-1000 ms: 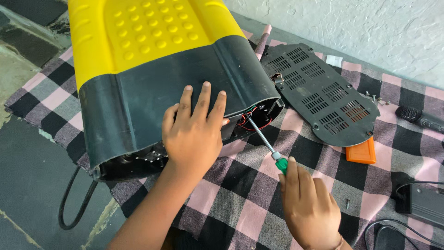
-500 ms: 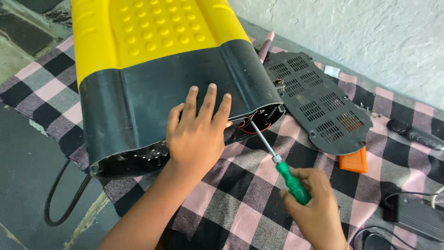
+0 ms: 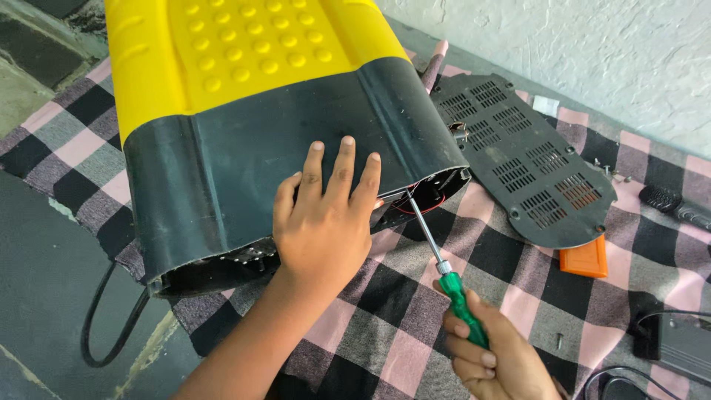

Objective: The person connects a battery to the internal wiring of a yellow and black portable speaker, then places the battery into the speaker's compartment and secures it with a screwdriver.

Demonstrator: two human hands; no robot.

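L hand (image 3: 326, 226) lies flat, fingers spread, on the black casing (image 3: 244, 178) of the yellow unit, which sits on a checked cloth (image 3: 370, 333). R hand (image 3: 496, 355) has its grip pinched round a green screwdriver (image 3: 444, 267); tip prob. at the casing's open edge, partly hidden. Vented cover (image 3: 526, 159) lies just beside.
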